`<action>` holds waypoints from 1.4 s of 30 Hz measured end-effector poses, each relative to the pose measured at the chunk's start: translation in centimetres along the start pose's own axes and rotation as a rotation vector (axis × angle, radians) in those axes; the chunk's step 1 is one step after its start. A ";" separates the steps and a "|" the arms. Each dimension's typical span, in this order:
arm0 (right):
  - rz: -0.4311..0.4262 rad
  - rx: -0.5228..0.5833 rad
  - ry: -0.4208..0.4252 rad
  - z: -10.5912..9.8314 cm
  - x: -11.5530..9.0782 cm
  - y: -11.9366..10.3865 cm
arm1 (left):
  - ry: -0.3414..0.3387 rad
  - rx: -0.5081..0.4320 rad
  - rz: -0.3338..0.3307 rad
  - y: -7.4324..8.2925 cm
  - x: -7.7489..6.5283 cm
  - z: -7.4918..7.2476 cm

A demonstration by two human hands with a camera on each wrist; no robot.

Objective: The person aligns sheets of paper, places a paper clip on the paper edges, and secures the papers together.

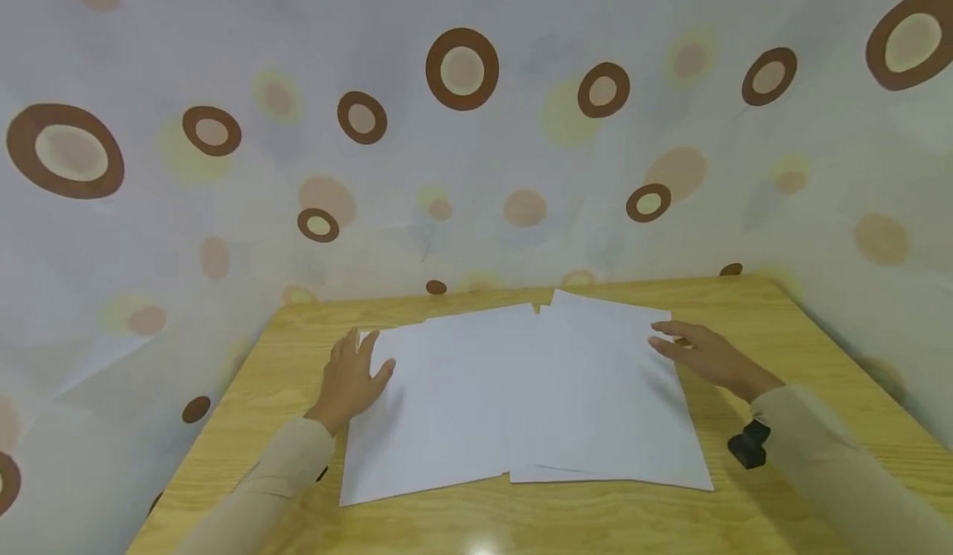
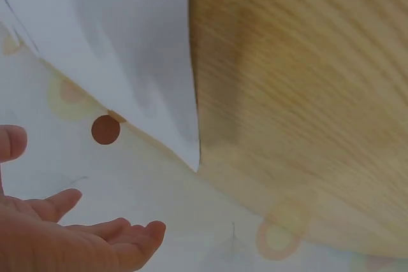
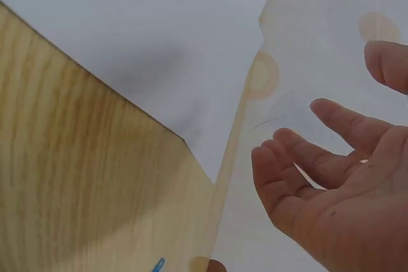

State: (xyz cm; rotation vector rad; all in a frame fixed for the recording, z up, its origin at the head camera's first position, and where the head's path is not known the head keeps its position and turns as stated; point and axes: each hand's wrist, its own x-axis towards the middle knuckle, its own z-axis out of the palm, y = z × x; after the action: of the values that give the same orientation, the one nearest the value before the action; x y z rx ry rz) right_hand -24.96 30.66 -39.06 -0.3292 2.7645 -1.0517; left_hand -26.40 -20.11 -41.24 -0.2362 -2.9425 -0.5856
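Overlapping white sheets of paper lie on the wooden table in two loose groups, left sheets point(image 1: 439, 406) and right sheets point(image 1: 596, 398), whose edges meet near the middle. My left hand point(image 1: 353, 383) is over the left sheets' outer edge, fingers spread and thumb apart. At the far right corner, my right hand point(image 1: 706, 358) reaches over the paper with relaxed, slightly bent fingers. Both wrist views show the left palm point(image 2: 70, 240) and right palm point(image 3: 344, 208) holding nothing, apart from the paper corners. Whether any fingertip touches paper in the head view, I cannot tell.
The pale wooden table point(image 1: 432, 530) extends around the sheets. Behind and beside it hangs a white covering point(image 1: 521, 150) with brown and yellow circles. A small blue tip point(image 3: 158, 264) shows at the bottom of the right wrist view. A black device point(image 1: 748, 445) sits at the right cuff.
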 end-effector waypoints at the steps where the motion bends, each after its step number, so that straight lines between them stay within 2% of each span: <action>1: 0.019 0.019 -0.012 0.1 -0.1 0.3 | -0.016 -0.006 -0.018 -0.3 -0.3 0.0; 6: 0.077 0.084 -0.044 0.4 -0.6 1.1 | -0.068 -0.059 -0.082 -1.3 -1.5 -0.1; 12: 0.158 0.152 -0.078 0.7 -1.3 1.5 | -0.124 -0.104 -0.126 -1.8 -2.0 0.2; 18: 0.199 0.248 -0.114 1.0 -1.5 1.2 | -0.195 -0.196 -0.161 -2.2 -2.4 0.5; 26: 0.236 0.306 -0.153 1.3 -1.5 1.3 | -0.308 -0.291 -0.222 -2.1 -3.0 -0.4; 31: 0.243 0.393 -0.164 1.3 -1.8 1.6 | -0.334 -0.334 -0.243 -1.9 -3.2 -0.5; 42: 0.200 0.402 -0.170 1.3 -1.9 1.7 | -0.353 -0.395 -0.246 -1.7 -2.5 -0.3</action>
State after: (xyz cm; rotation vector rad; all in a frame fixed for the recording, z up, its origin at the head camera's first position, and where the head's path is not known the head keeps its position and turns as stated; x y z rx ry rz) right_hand -23.10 31.59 -41.02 -0.0790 2.3103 -1.4109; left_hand -24.18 -22.12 -41.99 -0.0122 -3.1840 -1.2851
